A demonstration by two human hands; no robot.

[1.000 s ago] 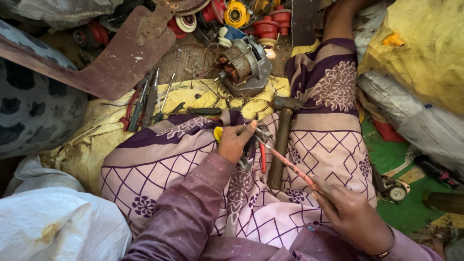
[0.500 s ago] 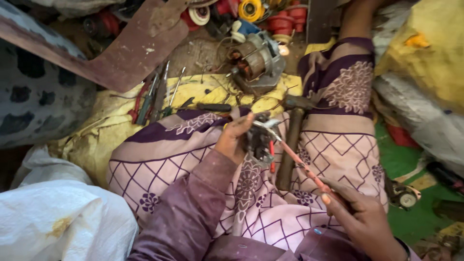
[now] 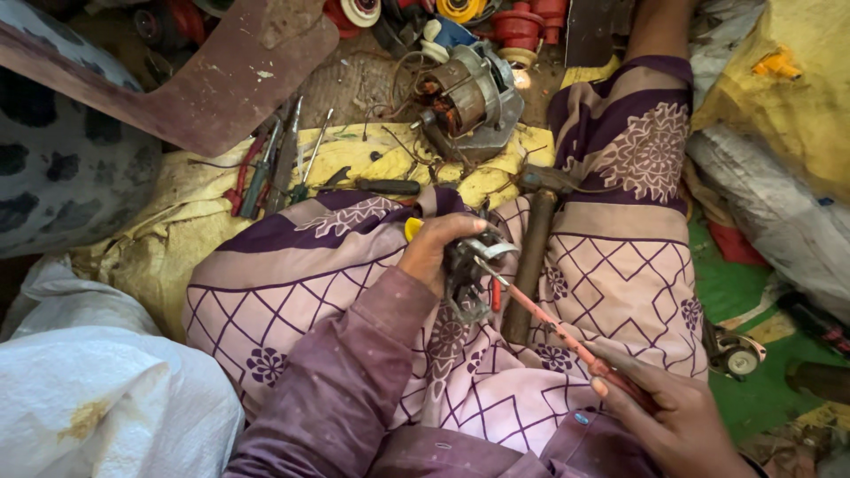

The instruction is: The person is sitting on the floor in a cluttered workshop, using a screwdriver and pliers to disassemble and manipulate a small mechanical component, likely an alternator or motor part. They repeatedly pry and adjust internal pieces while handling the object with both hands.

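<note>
My left hand (image 3: 436,246) grips a small dark metal motor part (image 3: 467,270) over my lap. My right hand (image 3: 671,418), low at the right, holds a long pink-handled screwdriver (image 3: 553,326) whose tip reaches into that part. A hammer with a brown wooden handle (image 3: 529,257) lies between my legs, just right of the part. My legs are covered in purple and pink patterned cloth (image 3: 292,265).
An electric motor with copper windings (image 3: 465,97) sits on a yellow cloth (image 3: 186,221) ahead. Pliers and screwdrivers (image 3: 274,168) lie left of it. A rusty metal plate (image 3: 212,71) is at the upper left, white sacks (image 3: 88,389) lower left, a small wheel (image 3: 735,354) right.
The view has shifted and my left hand has brought the motor part lower and closer, with the screwdriver tip staying in it.
</note>
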